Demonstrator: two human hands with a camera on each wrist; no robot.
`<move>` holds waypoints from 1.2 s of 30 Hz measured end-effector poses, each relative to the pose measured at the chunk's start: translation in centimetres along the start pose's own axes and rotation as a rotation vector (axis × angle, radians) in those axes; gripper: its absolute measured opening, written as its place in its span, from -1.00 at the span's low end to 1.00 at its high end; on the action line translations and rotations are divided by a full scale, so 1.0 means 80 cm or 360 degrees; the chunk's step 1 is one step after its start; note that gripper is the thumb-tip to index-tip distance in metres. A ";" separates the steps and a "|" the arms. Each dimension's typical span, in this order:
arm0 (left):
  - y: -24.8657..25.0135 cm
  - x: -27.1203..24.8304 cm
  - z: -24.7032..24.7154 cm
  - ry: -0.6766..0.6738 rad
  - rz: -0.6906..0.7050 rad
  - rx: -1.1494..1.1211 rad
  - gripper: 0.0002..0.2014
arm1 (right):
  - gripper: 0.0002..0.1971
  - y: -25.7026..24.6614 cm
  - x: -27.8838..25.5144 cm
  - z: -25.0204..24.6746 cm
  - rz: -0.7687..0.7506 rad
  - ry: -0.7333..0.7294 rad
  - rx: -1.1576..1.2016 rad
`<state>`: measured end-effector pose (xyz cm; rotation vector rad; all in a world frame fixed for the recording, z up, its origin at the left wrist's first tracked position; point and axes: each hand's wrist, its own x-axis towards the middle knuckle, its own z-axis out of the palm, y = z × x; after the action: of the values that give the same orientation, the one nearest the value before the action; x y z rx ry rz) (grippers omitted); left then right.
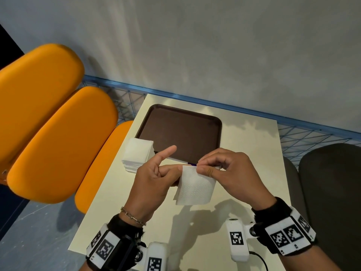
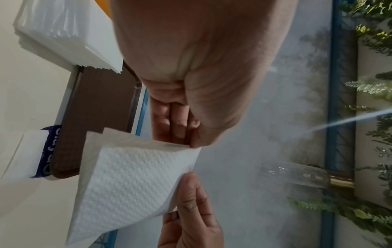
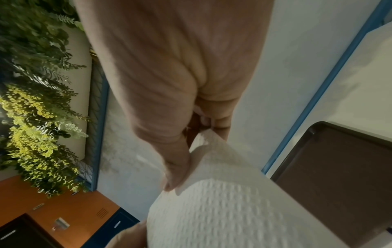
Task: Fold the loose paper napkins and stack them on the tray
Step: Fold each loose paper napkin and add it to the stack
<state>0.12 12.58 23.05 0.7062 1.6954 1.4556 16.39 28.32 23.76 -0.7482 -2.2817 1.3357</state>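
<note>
both hands hold one white embossed paper napkin [image 1: 194,187] in the air above the cream table [image 1: 244,145]: the left hand [image 1: 154,178] pinches its top left corner, forefinger sticking out, and the right hand [image 1: 224,169] pinches the top edge. folding is under way; next, match the edges and crease. beyond, the white napkin stack [image 1: 137,153] sits just beside the bare brown plastic tray [image 1: 181,132].
</note>
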 end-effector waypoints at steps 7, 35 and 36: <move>0.000 -0.001 0.002 0.0011 -0.0077 -0.0052 -0.45 | -0.94 0.002 -0.003 0.001 0.0036 0.0015 -0.0020; -0.002 0.000 -0.004 0.0228 -0.0052 -0.0102 -0.45 | -0.74 0.016 -0.013 -0.001 0.0533 -0.0004 0.0625; -0.005 0.001 -0.005 0.0252 -0.0044 -0.0105 -0.45 | -0.73 0.016 -0.012 0.002 0.0554 0.0018 0.0667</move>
<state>-0.27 12.36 22.62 0.5421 1.7597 1.5752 17.38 28.17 22.47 -1.0235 -1.8181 1.8783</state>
